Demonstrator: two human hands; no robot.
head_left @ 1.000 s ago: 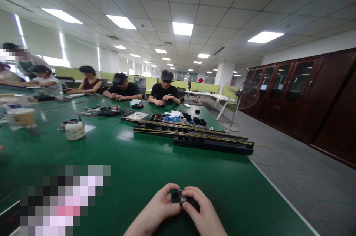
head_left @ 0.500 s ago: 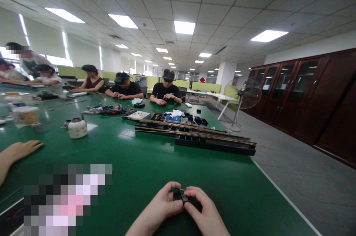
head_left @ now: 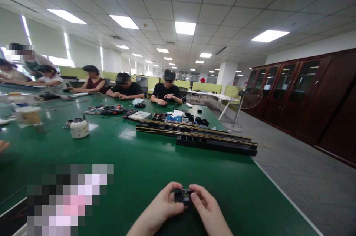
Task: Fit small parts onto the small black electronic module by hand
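My left hand point(head_left: 162, 205) and my right hand point(head_left: 206, 207) meet at the bottom centre, just above the green table point(head_left: 144, 161). Both pinch a small black part point(head_left: 183, 196) between fingers and thumbs, the left from the left side, the right from the right. The fingers of both hands are curled around it. What lies under my hands is dark and hard to make out.
Long black trays with thin rods point(head_left: 200, 137) lie across the table ahead. A small white pot point(head_left: 79, 127) stands to the left, a cup point(head_left: 27, 115) further left. Several seated people work at the far side. A fan point(head_left: 244, 98) and dark cabinets point(head_left: 306, 91) stand on the right.
A co-worker's hand that lay on the table at the left edge has pulled back almost out of view. My hands have shifted slightly on the small black part.
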